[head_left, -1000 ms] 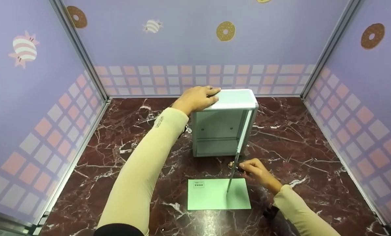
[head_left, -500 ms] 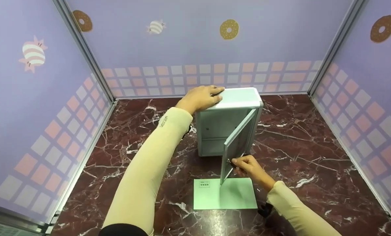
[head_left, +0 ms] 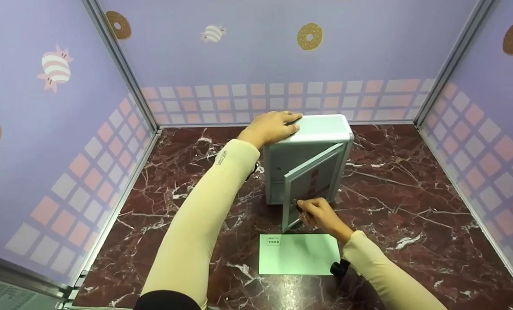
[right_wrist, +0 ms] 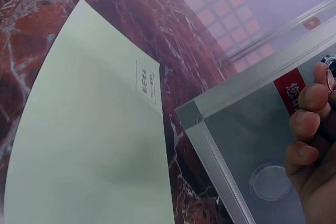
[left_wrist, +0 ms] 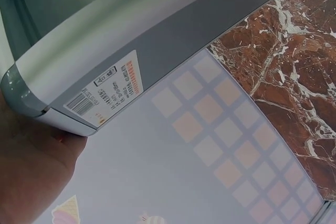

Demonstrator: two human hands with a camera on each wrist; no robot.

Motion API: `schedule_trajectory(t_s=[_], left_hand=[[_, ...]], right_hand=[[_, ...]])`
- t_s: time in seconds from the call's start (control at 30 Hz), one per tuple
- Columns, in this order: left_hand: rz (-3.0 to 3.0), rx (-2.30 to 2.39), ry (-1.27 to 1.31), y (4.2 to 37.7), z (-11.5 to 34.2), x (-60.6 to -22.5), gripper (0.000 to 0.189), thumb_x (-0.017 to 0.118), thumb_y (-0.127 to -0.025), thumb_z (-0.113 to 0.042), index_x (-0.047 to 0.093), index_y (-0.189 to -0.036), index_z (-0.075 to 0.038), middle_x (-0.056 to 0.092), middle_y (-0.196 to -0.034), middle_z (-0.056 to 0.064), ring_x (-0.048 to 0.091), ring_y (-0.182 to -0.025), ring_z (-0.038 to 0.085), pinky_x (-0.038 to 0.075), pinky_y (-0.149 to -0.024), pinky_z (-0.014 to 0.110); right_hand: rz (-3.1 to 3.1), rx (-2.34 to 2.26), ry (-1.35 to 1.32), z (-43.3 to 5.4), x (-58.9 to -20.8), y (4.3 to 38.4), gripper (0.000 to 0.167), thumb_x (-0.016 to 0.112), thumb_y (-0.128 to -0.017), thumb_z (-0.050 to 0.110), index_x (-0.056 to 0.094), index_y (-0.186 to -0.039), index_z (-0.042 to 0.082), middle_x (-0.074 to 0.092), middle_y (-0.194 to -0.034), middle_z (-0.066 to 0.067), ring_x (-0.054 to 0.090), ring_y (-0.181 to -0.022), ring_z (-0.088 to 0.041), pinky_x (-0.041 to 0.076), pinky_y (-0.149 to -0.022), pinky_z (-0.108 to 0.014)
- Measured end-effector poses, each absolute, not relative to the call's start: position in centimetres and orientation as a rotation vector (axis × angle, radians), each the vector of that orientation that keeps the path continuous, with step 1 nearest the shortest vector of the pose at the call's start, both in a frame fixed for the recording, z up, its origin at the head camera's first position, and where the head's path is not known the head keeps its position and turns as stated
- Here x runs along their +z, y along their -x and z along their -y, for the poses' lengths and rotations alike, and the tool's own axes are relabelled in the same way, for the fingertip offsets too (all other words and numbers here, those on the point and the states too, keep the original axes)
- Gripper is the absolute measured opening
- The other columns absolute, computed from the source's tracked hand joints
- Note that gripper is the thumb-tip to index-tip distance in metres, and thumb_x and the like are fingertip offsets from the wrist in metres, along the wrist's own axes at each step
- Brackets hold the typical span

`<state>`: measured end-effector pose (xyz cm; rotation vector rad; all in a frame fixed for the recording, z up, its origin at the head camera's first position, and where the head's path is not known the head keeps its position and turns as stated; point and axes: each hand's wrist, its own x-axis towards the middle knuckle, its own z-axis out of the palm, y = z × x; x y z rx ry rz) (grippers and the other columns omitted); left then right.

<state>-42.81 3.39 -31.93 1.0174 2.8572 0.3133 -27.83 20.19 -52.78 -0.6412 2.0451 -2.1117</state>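
Observation:
A pale grey box (head_left: 325,128) with an aluminium frame stands upright mid-table, its hinged door (head_left: 314,172) standing ajar on the right side. My left hand (head_left: 271,128) rests on the left part of the box top, fingers stretched over it. A barcode label (left_wrist: 107,87) shows on the box's side in the left wrist view. With thumb and curled fingers, my right hand (head_left: 319,213) pinches the key at the door's lock; a metal ring (right_wrist: 330,80) hangs by the fingertips. Most of the key is hidden by the fingers. Red lettering marks the door's front.
A light green sheet (head_left: 299,254) with a small printed label lies on the dark red marbled table (head_left: 403,215) in front of the box. Lilac patterned walls (head_left: 256,56) enclose the back and both sides.
My right hand has swung the door inward toward the box, from pointing almost straight out to partly closed. My left hand stays on the box top. The head view has shifted slightly.

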Motion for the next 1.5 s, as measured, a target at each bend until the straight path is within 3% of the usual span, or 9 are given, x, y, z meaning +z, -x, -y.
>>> schedule_trajectory(t_s=[0.07, 0.23, 0.33, 0.57, 0.77, 0.93, 1.5], left_hand=[[-2.859, 0.311, -1.015, 42.7, -3.4, -31.9, 0.052, 0.037, -0.102, -0.052, 0.035, -0.152, -0.039, 0.033, -0.156, -0.006, 0.03, -0.141, 0.023, 0.025, -0.113, 0.043], [-2.86, 0.301, -0.992, 42.7, -3.4, -32.0, 0.052, 0.036, -0.102, -0.053, 0.033, -0.152, -0.04, 0.032, -0.157, -0.007, 0.028, -0.142, 0.023, 0.023, -0.114, 0.043], [-2.861, 0.3, -0.983, 42.7, -3.4, -32.0, 0.052, 0.037, -0.102, -0.053, 0.033, -0.152, -0.041, 0.031, -0.157, -0.007, 0.027, -0.143, 0.023, 0.023, -0.114, 0.043], [-2.86, 0.306, -0.964, 42.6, -3.4, -31.8, 0.052, 0.037, -0.101, -0.053, 0.032, -0.152, -0.042, 0.03, -0.157, -0.008, 0.026, -0.143, 0.024, 0.022, -0.114, 0.046], [-2.865, 0.301, -0.979, 42.5, -3.3, -31.9, 0.052, 0.037, -0.101, -0.053, 0.032, -0.152, -0.042, 0.031, -0.157, -0.007, 0.027, -0.142, 0.025, 0.024, -0.114, 0.047], [-2.87, 0.299, -0.983, 42.3, -3.3, -32.0, 0.052, 0.036, -0.102, -0.053, 0.033, -0.152, -0.042, 0.031, -0.157, -0.005, 0.028, -0.142, 0.026, 0.024, -0.114, 0.048], [-2.869, 0.306, -0.949, 42.2, -3.5, -32.0, 0.051, 0.036, -0.102, -0.053, 0.031, -0.152, -0.043, 0.03, -0.158, -0.005, 0.026, -0.143, 0.026, 0.021, -0.115, 0.045]], right_hand=[[-2.03, -2.113, 0.619, -20.0, -52.8, 28.0, 0.057, 0.048, -0.104, 0.018, 0.042, -0.062, -0.02, 0.033, -0.051, -0.033, 0.025, -0.041, -0.033, 0.024, -0.037, -0.035], [-2.038, -2.086, 0.506, -19.4, -52.4, 28.3, 0.06, 0.046, -0.106, 0.025, 0.05, -0.07, -0.023, 0.04, -0.051, -0.024, 0.027, -0.039, -0.02, 0.021, -0.037, -0.034], [-2.056, -2.074, 0.472, -19.1, -52.2, 28.6, 0.06, 0.044, -0.107, 0.026, 0.055, -0.074, -0.024, 0.042, -0.053, -0.026, 0.028, -0.039, -0.016, 0.023, -0.036, -0.031], [-2.118, -2.082, 0.39, -18.3, -52.2, 29.3, 0.059, 0.049, -0.105, 0.033, 0.062, -0.074, -0.015, 0.051, -0.053, -0.017, 0.032, -0.038, -0.02, 0.028, -0.034, -0.03], [-2.11, -2.137, 0.341, -17.4, -52.5, 30.1, 0.061, 0.054, -0.1, 0.042, 0.063, -0.081, -0.016, 0.055, -0.057, -0.009, 0.043, -0.047, -0.022, 0.036, -0.042, -0.031], [-2.08, -2.184, 0.259, -16.9, -52.6, 30.4, 0.054, 0.055, -0.099, 0.042, 0.065, -0.08, -0.007, 0.056, -0.058, -0.009, 0.047, -0.049, -0.019, 0.041, -0.043, -0.029], [-2.102, -2.209, 0.069, -15.7, -52.2, 31.6, 0.05, 0.054, -0.097, 0.042, 0.067, -0.081, -0.002, 0.057, -0.058, -0.008, 0.049, -0.048, -0.018, 0.037, -0.043, -0.027]])
